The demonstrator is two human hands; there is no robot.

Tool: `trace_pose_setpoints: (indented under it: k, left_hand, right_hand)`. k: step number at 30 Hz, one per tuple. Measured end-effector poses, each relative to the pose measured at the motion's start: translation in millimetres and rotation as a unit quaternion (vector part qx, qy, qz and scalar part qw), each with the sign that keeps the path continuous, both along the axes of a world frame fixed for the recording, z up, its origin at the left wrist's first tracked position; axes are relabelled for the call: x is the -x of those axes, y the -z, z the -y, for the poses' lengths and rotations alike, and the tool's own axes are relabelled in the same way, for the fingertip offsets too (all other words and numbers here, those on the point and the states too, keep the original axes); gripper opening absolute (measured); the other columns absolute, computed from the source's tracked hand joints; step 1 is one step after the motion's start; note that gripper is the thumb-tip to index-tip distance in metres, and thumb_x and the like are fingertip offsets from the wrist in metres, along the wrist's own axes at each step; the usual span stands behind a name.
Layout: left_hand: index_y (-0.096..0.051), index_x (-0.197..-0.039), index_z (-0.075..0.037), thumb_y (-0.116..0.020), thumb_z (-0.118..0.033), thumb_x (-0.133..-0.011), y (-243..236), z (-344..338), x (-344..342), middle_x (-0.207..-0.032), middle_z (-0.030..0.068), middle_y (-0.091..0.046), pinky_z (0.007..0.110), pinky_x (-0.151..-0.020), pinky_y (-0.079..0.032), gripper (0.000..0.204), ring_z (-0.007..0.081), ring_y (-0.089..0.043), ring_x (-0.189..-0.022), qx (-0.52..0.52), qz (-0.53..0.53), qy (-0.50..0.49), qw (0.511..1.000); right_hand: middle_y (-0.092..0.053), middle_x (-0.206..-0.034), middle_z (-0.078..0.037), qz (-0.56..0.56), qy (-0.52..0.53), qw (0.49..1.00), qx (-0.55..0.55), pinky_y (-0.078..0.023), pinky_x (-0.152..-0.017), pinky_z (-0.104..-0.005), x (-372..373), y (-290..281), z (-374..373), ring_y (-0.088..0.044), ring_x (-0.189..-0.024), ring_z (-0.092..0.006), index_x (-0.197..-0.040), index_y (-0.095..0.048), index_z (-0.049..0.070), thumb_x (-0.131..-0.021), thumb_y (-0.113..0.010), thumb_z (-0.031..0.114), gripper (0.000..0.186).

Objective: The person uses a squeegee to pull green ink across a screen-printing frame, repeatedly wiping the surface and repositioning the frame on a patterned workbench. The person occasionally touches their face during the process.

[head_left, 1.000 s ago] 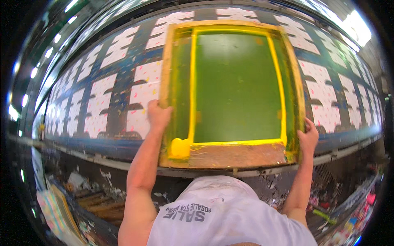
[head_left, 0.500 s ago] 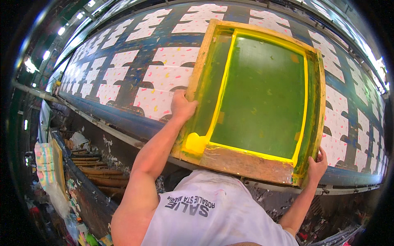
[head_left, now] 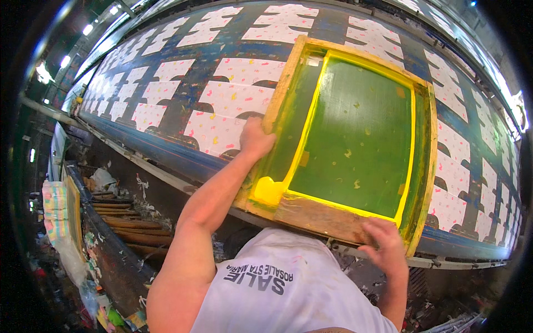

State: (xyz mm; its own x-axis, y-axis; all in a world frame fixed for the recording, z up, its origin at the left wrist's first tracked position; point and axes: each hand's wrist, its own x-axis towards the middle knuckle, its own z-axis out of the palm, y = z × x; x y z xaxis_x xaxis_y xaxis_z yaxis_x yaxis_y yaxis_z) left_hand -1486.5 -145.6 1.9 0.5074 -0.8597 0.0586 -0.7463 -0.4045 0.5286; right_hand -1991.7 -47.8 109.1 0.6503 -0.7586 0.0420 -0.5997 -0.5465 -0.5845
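Observation:
A silk-screen printing frame (head_left: 284, 72) of yellow-stained wood lies on the long printing table, with a green mesh (head_left: 355, 139) bordered in yellow ink. My left hand (head_left: 257, 139) is wrapped around the frame's left side rail. Inside the near end rests a brown wooden squeegee (head_left: 316, 216), with yellow ink along its far edge. A pool of yellow ink (head_left: 268, 191) sits in the near left corner. Over the right end of the squeegee, my right hand (head_left: 384, 244) has its fingers apart; whether they touch the wood, I cannot tell.
Rows of white fabric pieces (head_left: 233, 100) with small pink and yellow prints cover the blue-stained table (head_left: 189, 83). A metal rail (head_left: 161, 172) runs along its near edge. At lower left, a dark trough holds wooden poles (head_left: 133, 225), beside a checked cloth (head_left: 55, 202).
My right hand has left the frame's right rail and moved left to the squeegee's right end. The frame's far end has dropped slightly, and small light spots now show through the mesh.

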Motion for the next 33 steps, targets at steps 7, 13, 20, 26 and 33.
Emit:
trace_pose_setpoints:
  k: [7, 13, 20, 26, 33]
  left_hand:
    - [-0.072, -0.120, -0.002, -0.085, -0.033, -0.086, -3.4, 0.7, 3.4, -0.126, 0.0220, -0.068, 0.055, -0.104, -0.058, 0.048, 0.0443, -0.068, -0.122, -0.006, -0.009, -0.010, 1.000]
    - [-0.071, -0.129, -0.001, -0.084, -0.034, -0.089, -12.0, -4.6, 7.9, -0.133, 0.0213, -0.065, 0.056, -0.108, -0.057, 0.053, 0.0424, -0.064, -0.130, -0.003, -0.051, -0.022, 0.998]
    - [-0.070, -0.138, -0.001, -0.080, -0.031, -0.096, 2.7, -3.7, 7.3, -0.136, 0.0194, -0.063, 0.054, -0.109, -0.056, 0.052, 0.0411, -0.061, -0.131, 0.112, -0.011, 0.015, 0.994]
    - [-0.070, -0.139, 0.003, -0.084, -0.027, -0.093, 2.2, -1.7, 7.1, -0.135, 0.0229, -0.064, 0.055, -0.111, -0.054, 0.057, 0.0436, -0.062, -0.130, 0.095, -0.027, 0.023, 0.995]
    - [-0.070, -0.138, 0.003, -0.081, -0.025, -0.094, -2.5, 0.3, 8.1, -0.133, 0.0224, -0.064, 0.055, -0.109, -0.055, 0.054, 0.0434, -0.063, -0.129, 0.099, 0.001, 0.039, 0.994]
  right_hand:
    - [-0.078, -0.127, -0.014, -0.090, 0.006, 0.983, 0.158, -0.060, -0.101, -0.0523, -68.2, 0.2, -11.3, -0.074, -0.117, -0.0382, -0.133, -0.077, 0.011, -0.083, -0.075, 0.000, 0.051]
    - [-0.080, -0.113, -0.016, -0.173, 0.020, 0.979, 0.103, -0.061, -0.093, -0.0516, -118.1, 1.0, 4.9, -0.076, -0.107, -0.0403, -0.128, -0.079, 0.009, -0.084, -0.072, -0.007, 0.047]
    - [-0.080, -0.114, -0.017, -0.175, 0.058, 0.980, 0.073, -0.061, -0.094, -0.0521, -116.1, -6.0, -22.2, -0.076, -0.109, -0.0413, -0.126, -0.080, 0.010, -0.083, -0.069, -0.009, 0.049]
    - [-0.080, -0.123, -0.010, -0.173, 0.082, 0.966, 0.174, -0.060, -0.091, -0.0502, -117.4, 26.1, -33.8, -0.075, -0.104, -0.0389, -0.134, -0.081, 0.016, -0.080, -0.069, -0.009, 0.061]
    - [-0.079, -0.122, -0.008, -0.126, 0.074, 0.954, 0.263, -0.061, -0.089, -0.0499, -116.0, 57.7, 76.6, -0.075, -0.101, -0.0375, -0.132, -0.080, 0.019, -0.085, -0.068, -0.005, 0.054]
